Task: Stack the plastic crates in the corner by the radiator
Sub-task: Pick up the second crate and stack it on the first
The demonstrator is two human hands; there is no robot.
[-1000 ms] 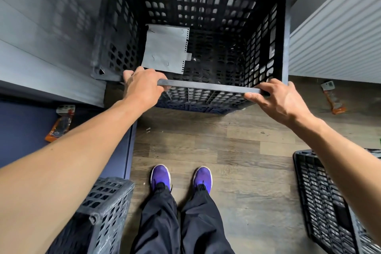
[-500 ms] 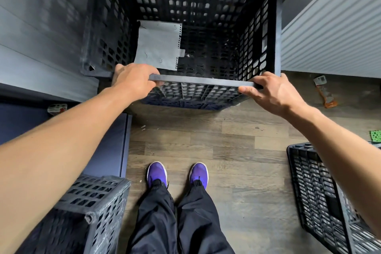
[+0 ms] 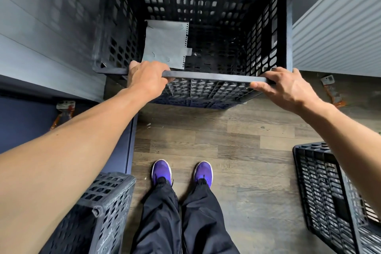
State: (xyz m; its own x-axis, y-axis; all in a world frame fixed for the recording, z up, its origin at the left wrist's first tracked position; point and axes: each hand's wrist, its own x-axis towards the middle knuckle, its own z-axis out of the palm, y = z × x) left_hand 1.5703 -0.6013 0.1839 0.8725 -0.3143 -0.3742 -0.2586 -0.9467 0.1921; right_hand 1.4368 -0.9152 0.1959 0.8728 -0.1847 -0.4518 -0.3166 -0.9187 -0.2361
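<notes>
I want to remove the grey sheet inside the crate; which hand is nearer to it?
Left. The left hand grips the near rim of the crate beside the grey sheet; the right hand grips the rim's opposite end.

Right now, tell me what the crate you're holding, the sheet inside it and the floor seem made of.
The crate looks like moulded black plastic, matt and scuffed grey: regular slotted lattice walls. The sheet is likely paper or thin card: flat, pale grey, perforated edge. The floor is wood-look planks with a low sheen; laminate, vinyl or wood cannot be told.
</notes>
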